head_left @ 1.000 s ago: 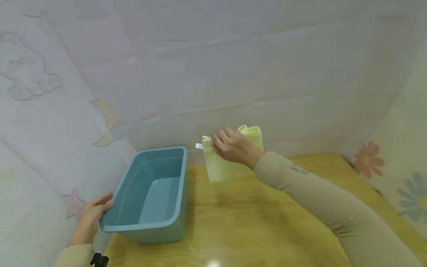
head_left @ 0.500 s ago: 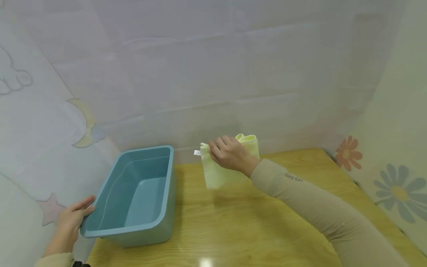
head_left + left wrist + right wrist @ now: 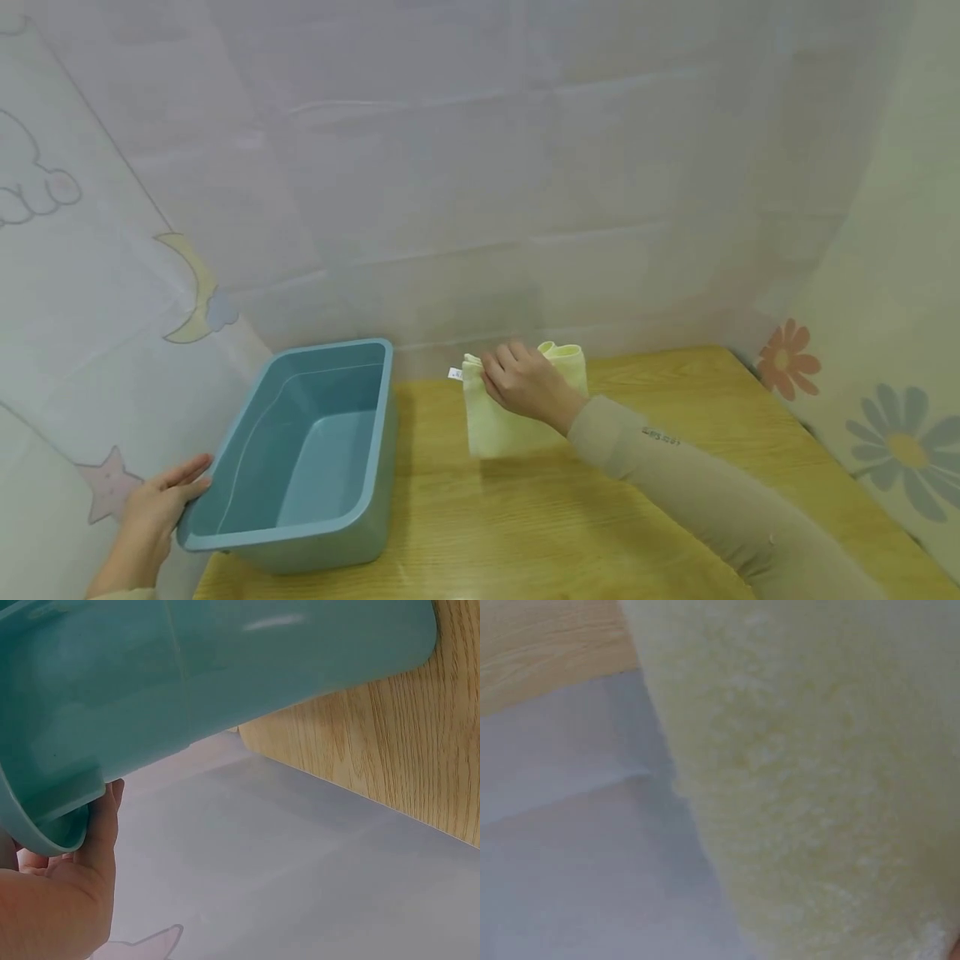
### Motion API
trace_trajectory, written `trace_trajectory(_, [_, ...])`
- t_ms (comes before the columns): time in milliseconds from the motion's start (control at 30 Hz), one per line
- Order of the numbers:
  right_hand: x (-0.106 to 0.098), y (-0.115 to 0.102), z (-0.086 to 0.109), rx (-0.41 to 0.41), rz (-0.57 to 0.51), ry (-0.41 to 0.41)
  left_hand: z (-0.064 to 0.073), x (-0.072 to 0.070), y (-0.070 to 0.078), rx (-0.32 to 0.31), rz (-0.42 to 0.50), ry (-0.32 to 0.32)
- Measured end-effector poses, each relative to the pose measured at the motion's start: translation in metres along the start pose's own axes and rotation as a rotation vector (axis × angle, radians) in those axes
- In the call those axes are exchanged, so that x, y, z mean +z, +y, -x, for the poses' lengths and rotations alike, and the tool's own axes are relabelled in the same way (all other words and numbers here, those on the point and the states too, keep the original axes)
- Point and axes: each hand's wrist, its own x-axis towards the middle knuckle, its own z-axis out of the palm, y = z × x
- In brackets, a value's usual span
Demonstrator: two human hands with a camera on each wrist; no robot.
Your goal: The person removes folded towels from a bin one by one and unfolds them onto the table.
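My left hand (image 3: 153, 510) grips the near left corner of a blue plastic basin (image 3: 315, 552). In the left wrist view, the fingers (image 3: 103, 832) of that hand lie along the outside of the rim. The basin stands on the left of the wooden table, and the part of its inside that shows holds nothing. To the right of it, my right hand (image 3: 528, 385) grips the top edge of a folded pale yellow towel (image 3: 517, 432). The towel hangs down with a white label (image 3: 455, 374) sticking out at its left. Whether its lower edge touches the table, I cannot tell. Fluffy towel cloth (image 3: 780, 787) fills much of the right wrist view.
The wooden table (image 3: 480, 533) backs onto a pale, creased wall covering (image 3: 450, 167). On the left side a printed moon (image 3: 197, 292) and star (image 3: 108, 486) show, and printed flowers (image 3: 907, 450) on the right. The basin overhangs the table's left edge.
My right hand has lowered the towel toward the table. My left hand keeps its hold on the basin rim. The head view has shifted, so the basin appears further left than a second ago.
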Motion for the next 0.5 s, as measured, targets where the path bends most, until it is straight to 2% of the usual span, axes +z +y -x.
trace_trajectory(100, [0.002, -0.007, 0.007, 0.022, -0.018, -0.024, 0.000, 0.003, 0.001, 0.003, -0.006, 0.015])
trace_trajectory(233, [0.004, -0.014, 0.014, 0.047, -0.030, -0.047, 0.000, 0.005, 0.002, 0.008, 0.006, -0.001])
trace_trajectory(500, [0.010, -0.031, 0.023, 0.053, -0.052, -0.044, 0.001, 0.009, 0.003, 0.007, 0.012, -0.009])
